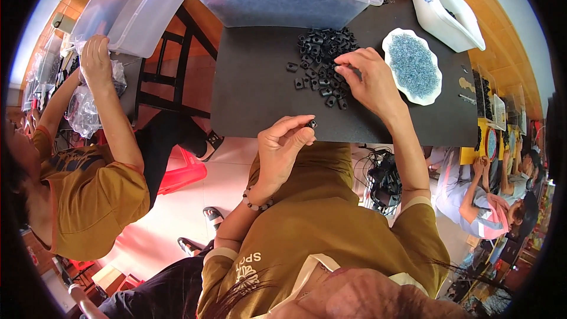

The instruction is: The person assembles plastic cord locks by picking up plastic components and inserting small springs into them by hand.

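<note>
My left hand is closed at the table's front edge, pinching a small black plastic part with a hole in it between thumb and fingertips. My right hand hovers over the right side of a loose pile of similar black parts. Its thumb and index finger come close together in a pinch; whatever they hold, if anything, is too small to make out. Just right of that hand lies a white scalloped plate heaped with tiny clear bluish pieces, too fine to name.
A clear plastic bin full of black parts stands at the dark table's back. At the back right is a white tub. On the left, a co-worker handles clear plastic bags. Other people sit at the right.
</note>
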Available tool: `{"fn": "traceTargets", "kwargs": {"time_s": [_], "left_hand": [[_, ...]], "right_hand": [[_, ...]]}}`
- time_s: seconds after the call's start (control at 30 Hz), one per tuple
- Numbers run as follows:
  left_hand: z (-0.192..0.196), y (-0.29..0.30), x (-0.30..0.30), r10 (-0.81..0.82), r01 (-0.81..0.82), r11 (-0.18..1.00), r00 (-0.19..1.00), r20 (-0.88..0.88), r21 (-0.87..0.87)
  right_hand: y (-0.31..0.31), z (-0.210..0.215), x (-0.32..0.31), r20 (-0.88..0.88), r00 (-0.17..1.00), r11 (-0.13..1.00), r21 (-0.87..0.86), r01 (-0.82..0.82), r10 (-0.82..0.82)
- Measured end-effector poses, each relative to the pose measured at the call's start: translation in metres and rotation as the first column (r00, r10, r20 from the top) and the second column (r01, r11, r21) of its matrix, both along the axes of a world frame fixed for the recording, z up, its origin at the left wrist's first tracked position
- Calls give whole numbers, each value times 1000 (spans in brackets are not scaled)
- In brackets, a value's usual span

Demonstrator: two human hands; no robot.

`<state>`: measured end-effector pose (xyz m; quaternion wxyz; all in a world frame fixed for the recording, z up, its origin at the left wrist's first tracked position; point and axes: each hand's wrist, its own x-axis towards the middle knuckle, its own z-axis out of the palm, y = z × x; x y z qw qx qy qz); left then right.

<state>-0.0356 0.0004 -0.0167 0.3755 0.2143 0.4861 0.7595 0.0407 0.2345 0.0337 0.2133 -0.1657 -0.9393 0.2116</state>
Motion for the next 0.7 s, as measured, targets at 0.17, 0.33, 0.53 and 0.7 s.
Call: {"fn": "traceTargets", "kwargs": {"time_s": [0.17, 0.33, 0.53, 0.7], "left_hand": [[2, 0, 0, -7, 7, 1000, 1000, -2, -1], [2, 1, -1, -6, 6, 1000, 1000, -6, -13], [4, 2, -1, -11, 11, 999, 1000, -15, -33], [3, 2, 1, -6, 5, 1000, 1000, -30, -14]], "right_hand": [[-2, -10, -7, 40, 999, 993, 114, 18, -22], [-2, -11, -9, -26, 1000, 998, 56, 14, -13], [-6, -8, -6, -156, 982, 921, -388, 42, -111], [-16, 0, 9, -242, 965, 559, -817, -145, -104]]}}
